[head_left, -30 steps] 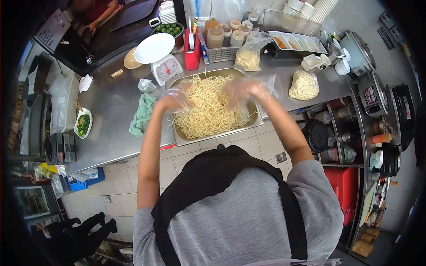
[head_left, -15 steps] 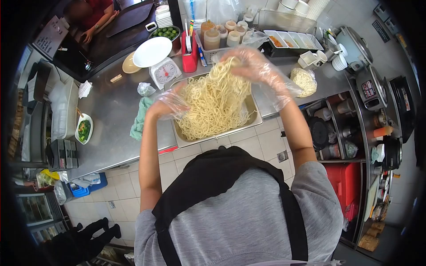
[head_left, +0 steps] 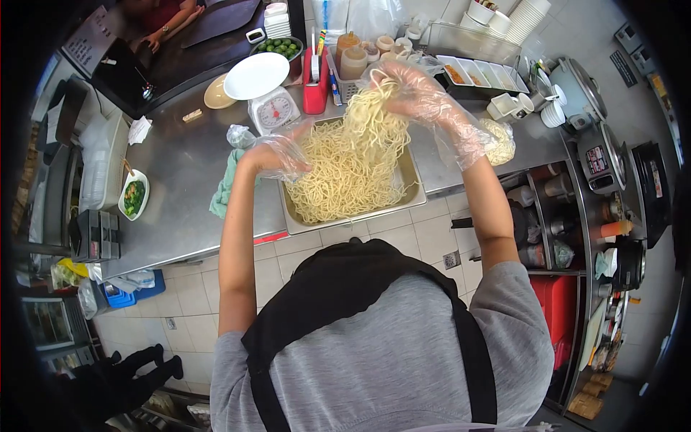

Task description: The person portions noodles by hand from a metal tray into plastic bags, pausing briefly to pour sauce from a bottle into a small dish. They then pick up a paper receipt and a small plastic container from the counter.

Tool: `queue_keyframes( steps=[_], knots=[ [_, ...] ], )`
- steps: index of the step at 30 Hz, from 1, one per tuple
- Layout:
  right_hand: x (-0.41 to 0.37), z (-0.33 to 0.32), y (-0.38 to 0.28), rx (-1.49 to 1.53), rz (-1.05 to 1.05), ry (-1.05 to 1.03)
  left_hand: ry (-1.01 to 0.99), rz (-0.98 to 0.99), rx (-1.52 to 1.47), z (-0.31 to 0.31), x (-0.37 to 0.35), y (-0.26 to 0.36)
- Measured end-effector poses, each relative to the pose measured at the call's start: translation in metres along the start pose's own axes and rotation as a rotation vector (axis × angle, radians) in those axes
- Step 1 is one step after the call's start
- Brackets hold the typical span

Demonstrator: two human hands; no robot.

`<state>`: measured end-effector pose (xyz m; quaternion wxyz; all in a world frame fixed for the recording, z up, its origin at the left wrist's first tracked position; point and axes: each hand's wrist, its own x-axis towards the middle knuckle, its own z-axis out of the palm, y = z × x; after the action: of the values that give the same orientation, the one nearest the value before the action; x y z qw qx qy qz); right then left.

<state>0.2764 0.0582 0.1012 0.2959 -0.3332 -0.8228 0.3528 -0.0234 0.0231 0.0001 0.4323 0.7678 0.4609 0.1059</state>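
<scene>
A metal tray (head_left: 413,189) of pale yellow noodles (head_left: 335,183) sits at the counter's front edge. My right hand (head_left: 421,93), in a clear plastic glove, grips a clump of noodles lifted above the tray's far side. Strands hang from that clump down to the pile. My left hand (head_left: 279,154), gloved the same way, is at the tray's left side with thumb and fingers apart, close to the noodles. Whether its fingertips touch them is hard to make out. A bag of noodles (head_left: 498,142) lies right of the tray, partly behind my right wrist.
Behind the tray stand a kitchen scale (head_left: 275,111) with a white plate (head_left: 256,76), a red holder (head_left: 314,86) and sauce bottles (head_left: 353,63). A green cloth (head_left: 224,189) and a bowl of greens (head_left: 134,196) lie left. Another person's arm (head_left: 169,27) shows across the counter.
My right hand has shifted slightly right with its noodle clump, which now hangs more gathered. My left hand stays near the tray's left side. The whole view has tilted a little.
</scene>
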Motion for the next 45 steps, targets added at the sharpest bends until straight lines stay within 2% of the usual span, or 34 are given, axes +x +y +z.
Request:
queue_keyframes(
  steps=[2,5,6,7,10,11,12,14,16,17,18,20,22,24,25,26,28,29,32,35,41,44,45],
  knots=[
    [-0.004,0.011,0.037,0.02,0.127,-0.219,0.059,0.078,0.166,0.021,0.014,-0.029],
    [-0.028,0.046,0.089,-0.237,0.176,-0.43,0.092,0.094,0.363,0.046,0.026,-0.034],
    [-0.035,0.061,0.092,-0.38,0.314,-0.513,0.097,0.082,0.411,0.056,0.026,-0.03],
    [-0.042,0.076,0.096,-0.528,0.454,-0.599,0.096,0.011,0.306,0.062,0.026,-0.028],
    [-0.079,0.119,0.145,-0.471,0.478,-0.12,0.354,-0.147,0.25,0.092,0.039,-0.035],
    [-0.079,0.136,0.216,-0.537,0.229,-0.05,0.408,-0.147,0.185,0.093,0.039,-0.032],
    [-0.078,0.129,0.199,-0.188,0.316,0.012,0.456,-0.151,0.127,0.096,0.037,-0.029],
    [-0.063,0.089,0.106,0.521,0.467,0.132,0.59,-0.175,-0.032,0.092,0.033,-0.025],
    [-0.058,0.057,0.022,0.755,0.406,0.38,0.758,-0.194,-0.262,0.085,0.04,-0.011],
    [-0.05,0.041,0.027,0.797,0.263,0.375,0.638,-0.214,-0.586,0.063,0.024,0.033],
    [-0.041,0.024,0.034,0.833,0.119,0.368,0.621,-0.133,-0.744,0.057,0.021,0.044],
    [-0.023,-0.001,-0.016,0.857,-0.056,0.363,0.578,0.033,-1.054,0.046,0.017,0.053],
    [-0.015,-0.024,-0.066,0.83,-0.014,0.369,0.547,0.135,-1.059,0.03,0.007,0.067],
    [0.004,-0.054,-0.059,0.718,0.008,0.541,0.574,0.199,-1.095,0.023,-0.007,0.088],
    [0.014,-0.071,-0.053,0.658,0.022,0.626,0.526,0.177,-1.058,0.02,-0.005,0.08],
    [0.023,-0.085,-0.051,0.62,0.025,0.677,0.503,0.133,-0.948,0.019,-0.004,0.073],
    [0.032,-0.084,-0.058,0.592,0.01,0.641,0.457,0.051,-0.727,0.022,-0.007,0.071],
    [0.036,-0.081,-0.064,0.594,0.008,0.588,0.407,-0.034,-0.327,0.019,-0.015,0.077],
    [0.041,-0.06,-0.075,0.582,0.001,0.413,0.239,0.06,0.055,0.032,0.001,-0.003],
    [0.043,-0.052,-0.086,0.569,-0.01,0.264,0.202,-0.026,-0.072,0.021,-0.011,0.017],
    [0.05,-0.056,-0.098,0.504,-0.012,0.111,0.412,0.314,-0.159,-0.007,-0.004,0.059],
    [0.049,-0.055,-0.1,0.517,-0.021,0.097,0.448,0.38,-0.414,-0.01,0.011,0.092],
    [0.047,-0.05,-0.097,0.519,-0.017,0.076,0.535,0.365,-0.401,-0.005,0.024,0.087]
  ],
)
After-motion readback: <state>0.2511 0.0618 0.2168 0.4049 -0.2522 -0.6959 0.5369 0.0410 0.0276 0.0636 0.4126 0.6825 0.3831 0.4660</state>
